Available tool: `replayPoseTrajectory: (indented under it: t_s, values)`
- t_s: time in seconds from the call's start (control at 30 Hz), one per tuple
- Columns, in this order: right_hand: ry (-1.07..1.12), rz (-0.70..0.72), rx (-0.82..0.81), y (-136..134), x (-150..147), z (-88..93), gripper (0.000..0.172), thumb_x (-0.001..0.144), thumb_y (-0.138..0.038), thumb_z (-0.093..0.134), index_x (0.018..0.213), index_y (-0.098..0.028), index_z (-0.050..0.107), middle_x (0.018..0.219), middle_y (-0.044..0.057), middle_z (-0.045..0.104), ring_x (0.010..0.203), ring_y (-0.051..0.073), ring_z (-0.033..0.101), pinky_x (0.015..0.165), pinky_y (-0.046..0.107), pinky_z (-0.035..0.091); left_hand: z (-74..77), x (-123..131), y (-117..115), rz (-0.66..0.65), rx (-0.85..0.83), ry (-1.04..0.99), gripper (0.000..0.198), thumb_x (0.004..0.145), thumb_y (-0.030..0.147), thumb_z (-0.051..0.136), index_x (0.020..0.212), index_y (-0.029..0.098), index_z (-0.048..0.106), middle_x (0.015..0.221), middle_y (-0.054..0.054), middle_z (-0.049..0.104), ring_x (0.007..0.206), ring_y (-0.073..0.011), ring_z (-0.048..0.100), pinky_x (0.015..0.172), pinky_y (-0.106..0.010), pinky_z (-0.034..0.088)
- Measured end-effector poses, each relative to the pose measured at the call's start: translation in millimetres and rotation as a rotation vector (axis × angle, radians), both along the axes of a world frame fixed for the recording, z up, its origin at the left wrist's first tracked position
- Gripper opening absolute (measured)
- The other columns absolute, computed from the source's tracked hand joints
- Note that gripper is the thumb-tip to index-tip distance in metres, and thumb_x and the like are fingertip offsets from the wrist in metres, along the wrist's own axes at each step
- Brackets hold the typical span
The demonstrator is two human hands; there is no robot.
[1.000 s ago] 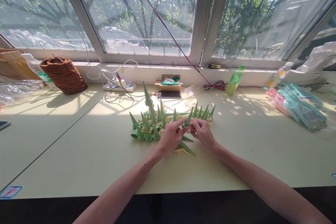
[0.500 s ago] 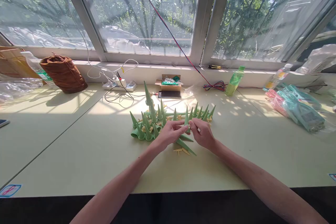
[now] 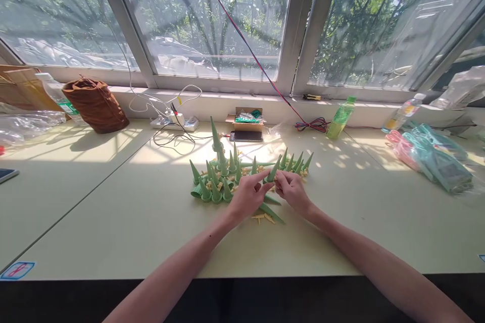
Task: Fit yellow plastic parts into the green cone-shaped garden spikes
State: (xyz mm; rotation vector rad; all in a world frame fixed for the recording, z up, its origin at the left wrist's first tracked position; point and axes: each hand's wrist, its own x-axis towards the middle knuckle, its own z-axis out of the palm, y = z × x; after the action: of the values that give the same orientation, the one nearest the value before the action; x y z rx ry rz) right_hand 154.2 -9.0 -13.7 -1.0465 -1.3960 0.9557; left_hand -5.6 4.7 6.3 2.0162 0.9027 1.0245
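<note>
A green cone (image 3: 273,171) is pinched between the thumb and fingers of my left hand (image 3: 247,196), its tip leaning up and to the right. Close against its right side is my right hand (image 3: 294,192), fingers pressed together; whatever they grip is hidden. Several green cones (image 3: 216,193) stand upright to the left of my hands, with small pale yellow pieces among them. More upright cones (image 3: 298,161) are just beyond my right hand. Below my hands, a long green cone (image 3: 273,213) lies on its side by a few loose yellow pieces (image 3: 264,218).
Behind the cones, a phone (image 3: 246,136) lies before a small open carton (image 3: 248,126). A power strip (image 3: 174,122) with cables is to its left, a green bottle (image 3: 341,117) to its right. A brown drawstring bag (image 3: 96,107) stands far left; plastic-wrapped packs (image 3: 435,156) lie far right.
The cone in my left hand has gone from upright to leaning right. My left index finger now stretches along it, and my right hand stays close beside it. The whole view has shifted slightly.
</note>
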Motion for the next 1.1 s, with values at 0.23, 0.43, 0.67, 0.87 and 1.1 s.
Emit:
replayPoseTrajectory:
  t_s: [0.23,0.43,0.67,0.87,1.1]
  values:
    - [-0.089,-0.036,0.059,-1.2,2.3,1.1,0.048,0.095,-0.052,0.045,0.060,-0.021,0.038,0.052,-0.004,0.035,0.047,0.009,0.029,0.043,0.024,0.025,2.6,0.6,-2.2,-0.033,-0.043,-0.016,0.043,0.091,0.036,0.055,0.127,0.013,0.063,0.055,0.005,0.041,0.046,-0.0050,0.024,0.042,-0.018,0.018]
    - [-0.332,-0.124,0.240,0.0,6.1,-0.5,0.045,0.099,-0.044,0.039,0.060,-0.020,0.037,0.054,-0.003,0.039,0.050,0.010,0.034,0.049,0.025,0.028,7.4,-1.0,2.9,-0.126,-0.307,-0.119,0.044,0.085,0.042,0.063,0.114,0.010,0.071,0.074,-0.006,0.069,0.064,-0.0143,0.060,0.055,-0.021,0.045]
    - [-0.473,-0.161,0.336,0.7,9.5,2.2,0.043,0.100,-0.038,0.038,0.060,-0.020,0.039,0.055,-0.003,0.041,0.051,0.011,0.037,0.052,0.026,0.029,11.8,-2.3,4.7,-0.180,-0.367,-0.147,0.048,0.086,0.047,0.062,0.115,0.010,0.070,0.081,-0.008,0.072,0.077,-0.0203,0.067,0.063,-0.027,0.054]
    - [-0.443,-0.127,0.343,-1.6,10.2,3.9,0.040,0.097,-0.039,0.046,0.062,-0.020,0.040,0.057,-0.004,0.040,0.052,0.010,0.037,0.052,0.025,0.029,7.0,-2.9,7.4,-0.164,-0.305,-0.153,0.049,0.089,0.046,0.058,0.125,0.013,0.063,0.082,-0.007,0.071,0.070,-0.0156,0.063,0.057,-0.022,0.049]
    - [-0.476,-0.127,0.399,-1.5,9.0,3.0,0.037,0.091,-0.038,0.057,0.064,-0.021,0.038,0.057,-0.006,0.037,0.051,0.009,0.035,0.050,0.023,0.029,5.8,-4.2,11.1,-0.198,-0.233,-0.114,0.042,0.094,0.038,0.049,0.126,0.014,0.063,0.072,-0.003,0.064,0.066,-0.0135,0.056,0.057,-0.021,0.045]
